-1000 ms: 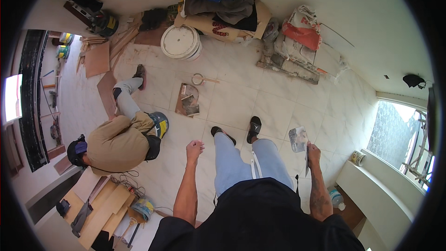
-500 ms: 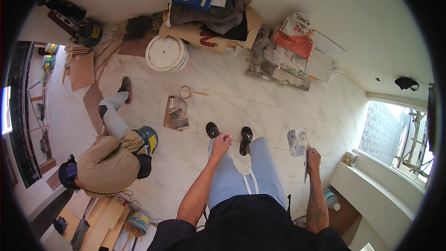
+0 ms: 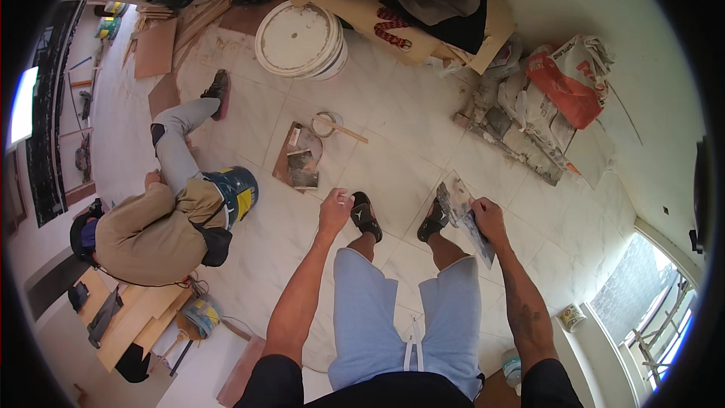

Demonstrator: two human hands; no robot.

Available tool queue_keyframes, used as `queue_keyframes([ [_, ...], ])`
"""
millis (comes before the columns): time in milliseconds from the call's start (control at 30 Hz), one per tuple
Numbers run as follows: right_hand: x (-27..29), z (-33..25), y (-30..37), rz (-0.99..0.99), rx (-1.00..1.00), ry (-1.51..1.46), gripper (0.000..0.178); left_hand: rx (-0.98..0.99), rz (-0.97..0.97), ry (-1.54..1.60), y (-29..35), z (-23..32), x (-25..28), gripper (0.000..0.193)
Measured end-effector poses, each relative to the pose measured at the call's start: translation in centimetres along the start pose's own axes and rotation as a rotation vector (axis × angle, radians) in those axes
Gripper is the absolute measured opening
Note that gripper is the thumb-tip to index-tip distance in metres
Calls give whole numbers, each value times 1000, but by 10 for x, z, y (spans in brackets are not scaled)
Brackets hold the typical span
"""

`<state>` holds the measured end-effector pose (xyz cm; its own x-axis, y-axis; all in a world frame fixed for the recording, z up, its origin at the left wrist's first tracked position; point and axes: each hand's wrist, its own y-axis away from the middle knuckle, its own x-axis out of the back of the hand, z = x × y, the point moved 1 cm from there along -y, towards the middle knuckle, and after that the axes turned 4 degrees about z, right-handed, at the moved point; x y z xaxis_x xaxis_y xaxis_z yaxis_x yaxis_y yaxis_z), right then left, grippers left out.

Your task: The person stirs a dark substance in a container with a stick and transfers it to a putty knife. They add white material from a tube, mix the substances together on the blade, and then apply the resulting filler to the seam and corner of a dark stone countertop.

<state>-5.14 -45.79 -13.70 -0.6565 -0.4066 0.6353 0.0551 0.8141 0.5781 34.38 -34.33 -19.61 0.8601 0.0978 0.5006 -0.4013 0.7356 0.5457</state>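
Note:
My right hand (image 3: 489, 221) is closed round a plaster-smeared metal trowel (image 3: 458, 204), held over the floor by my right shoe. A second long blade-like edge (image 3: 480, 237) slants down beside that hand; whether it is a separate tool I cannot tell. My left hand (image 3: 335, 213) hangs near my left shoe, fingers curled in; anything inside them is hidden. Ahead of it on the tiles lies a brown board (image 3: 285, 153) with dark flat metal plates (image 3: 303, 169) on it. Beside the board is a round tin (image 3: 325, 124) with a wooden stick (image 3: 349, 133) across it.
At left a person (image 3: 155, 234) sits on a dark bucket (image 3: 243, 190). Farther ahead stand a large lidded white bucket (image 3: 296, 39) and cardboard (image 3: 423, 44) under piled cloth. To the right lie a torn red-and-white bag (image 3: 566, 83) and dirty slabs (image 3: 513, 136).
The view has shifted, with my feet now farther apart. My right hand has brought the trowel inward, close to my right shoe. My left hand stays curled near the left shoe.

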Motion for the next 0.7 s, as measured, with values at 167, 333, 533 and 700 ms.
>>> queue_keyframes([
  [167, -102, 14, -164, -130, 228, 155, 39, -46, 213, -234, -119, -68, -23, 70],
  [333, -202, 15, -279, -206, 381, 145, 40, -75, 355, -358, -228, -133, -25, 93],
  [533, -254, 31, -366, -322, 509, 238, 41, -189, 361, -486, -300, -171, -39, 115],
  [700, -264, 29, -407, -352, 614, 444, 42, -311, 437, -292, -316, -171, -44, 88],
])
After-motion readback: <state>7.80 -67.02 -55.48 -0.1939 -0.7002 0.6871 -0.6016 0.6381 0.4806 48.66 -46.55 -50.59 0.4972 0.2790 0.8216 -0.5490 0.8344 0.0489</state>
